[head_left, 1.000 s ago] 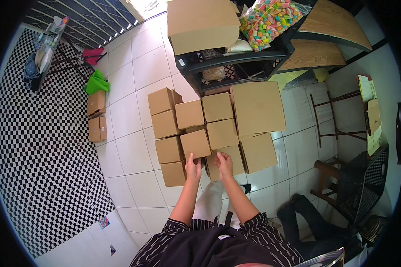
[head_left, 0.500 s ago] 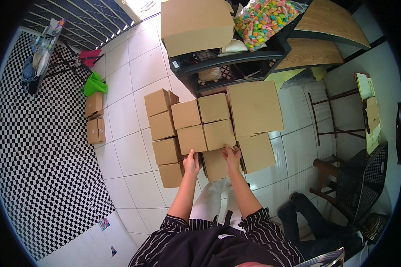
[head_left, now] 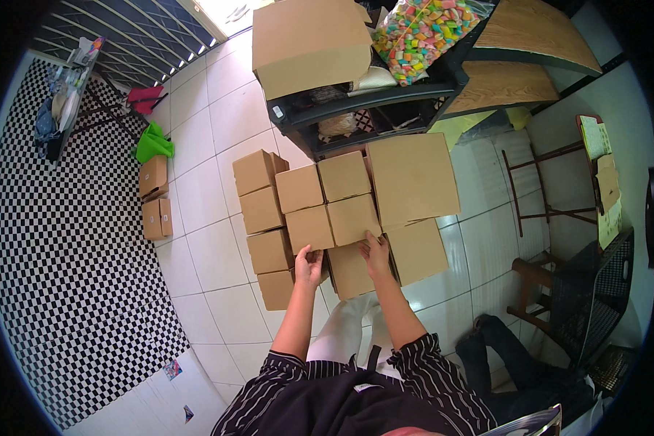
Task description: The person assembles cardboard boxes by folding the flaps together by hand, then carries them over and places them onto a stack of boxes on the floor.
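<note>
Brown cardboard boxes stand in a close cluster before me. My left hand is at the lower left corner of a small box, its fingers loosely curled and apart. At the front edge of the neighbouring box, my right hand rests its fingertips, fingers spread. Beneath my right hand, nearer to me, sits a lower box. Two further small boxes, one lighter and one duller, lie behind this pair. Neither hand is wrapped round a box; the undersides of the fingers are partly hidden.
A column of boxes stands left, with a large box and another box right. Behind is a black shelf unit bearing an open carton and a bag of colourful sweets. A brown stool stands right.
The fingers of my left hand have loosened and spread a little at the box corner. My right hand has shifted slightly up along the box edge. The boxes keep their arrangement.
</note>
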The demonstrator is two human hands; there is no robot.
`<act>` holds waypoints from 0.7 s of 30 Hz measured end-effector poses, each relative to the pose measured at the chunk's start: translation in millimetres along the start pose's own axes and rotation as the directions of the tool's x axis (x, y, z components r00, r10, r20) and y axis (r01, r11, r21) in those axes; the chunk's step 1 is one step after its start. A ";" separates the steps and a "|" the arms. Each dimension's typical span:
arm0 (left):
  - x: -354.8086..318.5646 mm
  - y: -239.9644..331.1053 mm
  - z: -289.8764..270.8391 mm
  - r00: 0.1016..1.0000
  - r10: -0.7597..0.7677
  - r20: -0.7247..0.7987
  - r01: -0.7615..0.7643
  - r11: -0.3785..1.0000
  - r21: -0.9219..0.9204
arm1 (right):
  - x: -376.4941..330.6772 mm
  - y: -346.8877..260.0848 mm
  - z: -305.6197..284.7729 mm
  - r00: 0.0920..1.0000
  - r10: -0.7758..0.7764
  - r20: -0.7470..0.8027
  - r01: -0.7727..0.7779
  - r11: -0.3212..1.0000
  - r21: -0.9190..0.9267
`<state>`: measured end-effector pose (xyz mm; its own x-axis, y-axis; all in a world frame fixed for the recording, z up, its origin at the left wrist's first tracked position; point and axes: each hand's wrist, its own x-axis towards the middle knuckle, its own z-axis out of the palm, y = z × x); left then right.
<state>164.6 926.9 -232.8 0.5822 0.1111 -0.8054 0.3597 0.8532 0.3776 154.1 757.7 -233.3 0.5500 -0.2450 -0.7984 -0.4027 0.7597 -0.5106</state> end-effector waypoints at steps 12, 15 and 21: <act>-18.6 1.4 15.5 0.988 -0.152 -0.032 0.147 0.982 -0.118 | -21.2 -27.4 -16.8 0.965 -0.164 -0.206 0.133 0.979 -0.156; -32.5 -4.9 15.3 0.991 -0.130 -0.013 0.126 0.976 -0.177 | 10.1 -56.2 -69.8 0.681 -0.600 -0.421 0.458 0.797 -0.394; -58.5 -46.3 13.3 0.998 -0.020 -0.067 0.021 1.000 0.013 | 37.8 -154.7 -72.9 0.645 -0.729 -0.231 0.311 0.526 -0.791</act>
<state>123.6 874.1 -197.2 0.5249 0.1276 -0.8416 0.3817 0.8484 0.3667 183.9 587.0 -207.8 0.4794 -0.8505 -0.2164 -0.6197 -0.1534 -0.7697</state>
